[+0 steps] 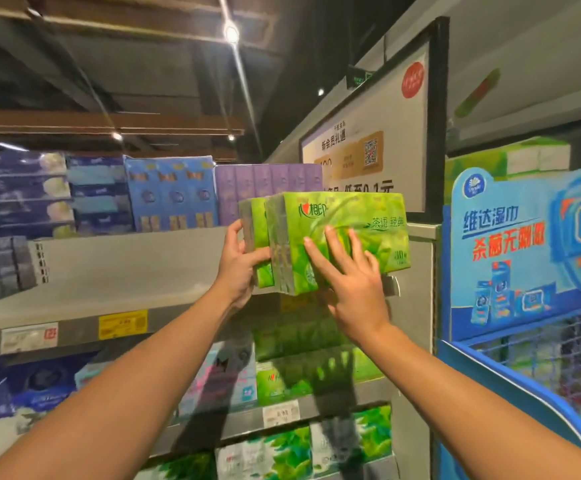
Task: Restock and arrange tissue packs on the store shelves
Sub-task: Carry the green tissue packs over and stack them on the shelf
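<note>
At nine o'clock the upper shelf (115,271) already carries stock along its back: dark blue packs (29,192), then butterfly-printed blue packs (173,195), then purple packs (264,188), while the front of that shelf lies largely bare, with a yellow price tag (122,323) on its lip. Toward the centre, the left hand (242,261) has its grip curled round the left end of a green tissue pack (344,237), thumb on the near face and fingers behind. At about three o'clock of that hand, the right hand (351,282) lies flat with straight, spread fingers pressing on the pack's front (a push, not a grasp). The pack hangs at the shelf's right end, just past the front edge, apparently not yet set down. Below, at six o'clock, lower shelves (282,414) hold more green packs (302,379). At three o'clock stands a blue display bin (524,344). By this view the restocking looks partly done: the back row stands filled, and this pack and the open front space remain.
</note>
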`<state>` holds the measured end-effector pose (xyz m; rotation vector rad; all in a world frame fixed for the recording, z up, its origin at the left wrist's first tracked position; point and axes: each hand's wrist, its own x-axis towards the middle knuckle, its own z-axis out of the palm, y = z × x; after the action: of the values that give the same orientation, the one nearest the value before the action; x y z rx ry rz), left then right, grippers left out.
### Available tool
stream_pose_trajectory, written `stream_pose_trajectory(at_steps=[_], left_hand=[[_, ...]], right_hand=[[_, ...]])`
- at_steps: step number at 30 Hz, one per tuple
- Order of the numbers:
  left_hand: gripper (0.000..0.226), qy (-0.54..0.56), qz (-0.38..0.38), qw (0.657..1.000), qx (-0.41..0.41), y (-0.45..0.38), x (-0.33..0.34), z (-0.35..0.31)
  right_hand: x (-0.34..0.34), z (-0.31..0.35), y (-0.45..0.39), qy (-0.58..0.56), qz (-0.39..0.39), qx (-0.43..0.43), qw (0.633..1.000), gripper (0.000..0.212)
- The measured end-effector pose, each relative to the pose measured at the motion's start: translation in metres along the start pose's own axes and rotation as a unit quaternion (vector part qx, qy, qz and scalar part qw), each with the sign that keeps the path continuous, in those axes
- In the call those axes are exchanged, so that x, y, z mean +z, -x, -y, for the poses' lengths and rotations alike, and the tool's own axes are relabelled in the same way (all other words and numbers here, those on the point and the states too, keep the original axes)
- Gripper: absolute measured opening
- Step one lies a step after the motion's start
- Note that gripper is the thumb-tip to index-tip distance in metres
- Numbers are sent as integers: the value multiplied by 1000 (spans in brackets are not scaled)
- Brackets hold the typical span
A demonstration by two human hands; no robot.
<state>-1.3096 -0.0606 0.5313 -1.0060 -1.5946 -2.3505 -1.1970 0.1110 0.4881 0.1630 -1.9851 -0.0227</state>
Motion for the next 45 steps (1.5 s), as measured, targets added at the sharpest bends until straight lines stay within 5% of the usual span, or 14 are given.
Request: stream_pose_trajectory(at_steps=[15,28,38,43,45], left_hand=[[78,-9,69,995,-75,-80,-19,71],[73,-215,63,965,-138,-105,-32,79],[75,-190,42,963,-189,-107,-34,79],[19,-53,-41,976,-206,-94,-26,60],[29,-65,-1,984,-163,-88,-18,55]], right_hand=[[77,-25,-9,100,16,25,995,109],[111,-35,-19,134,10,-8,991,83],[136,-47,-38,138,-45,-74,987,94],[146,-47,-36,95,-74,-83,989,82],[146,-45,-35,43,-62,-79,994,71]])
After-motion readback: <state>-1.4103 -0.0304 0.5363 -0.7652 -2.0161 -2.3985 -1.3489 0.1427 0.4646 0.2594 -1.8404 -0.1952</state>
